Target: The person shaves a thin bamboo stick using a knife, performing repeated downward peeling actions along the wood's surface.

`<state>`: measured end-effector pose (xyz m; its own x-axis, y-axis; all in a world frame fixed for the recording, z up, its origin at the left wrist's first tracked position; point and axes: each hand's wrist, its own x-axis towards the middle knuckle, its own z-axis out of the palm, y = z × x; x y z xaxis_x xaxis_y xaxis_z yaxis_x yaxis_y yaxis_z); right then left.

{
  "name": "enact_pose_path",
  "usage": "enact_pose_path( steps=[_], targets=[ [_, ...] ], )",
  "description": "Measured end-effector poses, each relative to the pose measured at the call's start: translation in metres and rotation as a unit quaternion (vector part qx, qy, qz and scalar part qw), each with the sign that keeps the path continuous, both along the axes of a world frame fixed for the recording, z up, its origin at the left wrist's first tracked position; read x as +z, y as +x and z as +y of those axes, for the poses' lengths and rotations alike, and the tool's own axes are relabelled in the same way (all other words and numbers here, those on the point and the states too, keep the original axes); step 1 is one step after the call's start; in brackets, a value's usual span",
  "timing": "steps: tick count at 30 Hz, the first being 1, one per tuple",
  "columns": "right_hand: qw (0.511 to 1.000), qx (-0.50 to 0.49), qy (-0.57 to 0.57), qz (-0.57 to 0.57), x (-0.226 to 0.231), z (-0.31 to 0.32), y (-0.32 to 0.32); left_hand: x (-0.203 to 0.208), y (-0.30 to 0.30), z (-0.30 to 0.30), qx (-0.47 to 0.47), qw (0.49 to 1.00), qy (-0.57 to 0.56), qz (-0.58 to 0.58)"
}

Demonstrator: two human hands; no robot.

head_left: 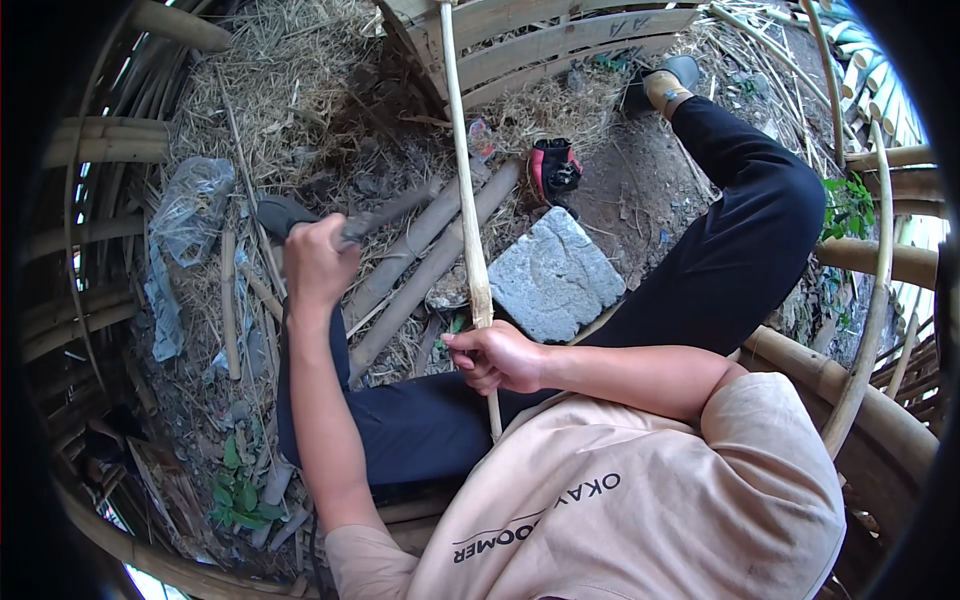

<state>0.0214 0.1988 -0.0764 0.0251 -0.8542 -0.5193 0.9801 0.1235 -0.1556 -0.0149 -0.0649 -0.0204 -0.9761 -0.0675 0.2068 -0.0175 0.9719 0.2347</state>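
My left hand (318,262), closed in a fist, grips a knife (392,212) whose dark, long blade points up and to the right, slightly smeared by motion. Fingers of my right hand (497,357) wrap round a long, pale pole (461,150), stripped of bark, near its lower part. The pole runs upward from my lap to the far edge of the view, and its surface is shaved pale just above my right hand. A gap separates the blade from the pole.
Two bamboo lengths (415,262) lie on the straw-strewn ground beside a flat grey stone block (556,273). A red and black item (555,172) lies beyond. Slatted wood (560,50) stands at the far side, a clear plastic bag (193,210) at left, bamboo rails (850,385) at right.
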Motion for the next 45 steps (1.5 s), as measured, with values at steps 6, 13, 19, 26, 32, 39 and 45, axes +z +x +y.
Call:
enact_pose_path(
  steps=[6,13,19,26,32,39,45],
  targets=[
    [1.0,-0.004,0.005,-0.005,0.001,-0.002,0.003,0.006,0.004,0.047,-0.105,0.989,0.028,-0.098],
    [1.0,-0.002,-0.005,-0.002,-0.001,0.001,0.0,-0.019,-0.009,0.052,-0.113,0.992,0.039,-0.033],
    [1.0,-0.005,0.006,0.01,0.002,0.002,-0.001,-0.027,-0.017,0.046,-0.061,0.998,-0.005,0.002],
    [1.0,0.0,-0.009,0.004,0.004,0.001,-0.002,-0.008,-0.014,-0.024,0.062,0.997,-0.013,0.035],
    [0.999,-0.006,-0.033,-0.006,0.0,0.001,0.0,-0.004,0.0,0.021,-0.06,0.993,0.099,-0.021],
    [0.995,0.024,-0.091,-0.035,-0.008,0.001,-0.005,-0.016,-0.01,0.042,-0.113,0.991,0.038,-0.063],
    [0.99,0.032,-0.134,-0.037,-0.014,0.004,-0.004,-0.02,-0.021,0.042,-0.104,0.994,0.014,-0.028]
  ],
)
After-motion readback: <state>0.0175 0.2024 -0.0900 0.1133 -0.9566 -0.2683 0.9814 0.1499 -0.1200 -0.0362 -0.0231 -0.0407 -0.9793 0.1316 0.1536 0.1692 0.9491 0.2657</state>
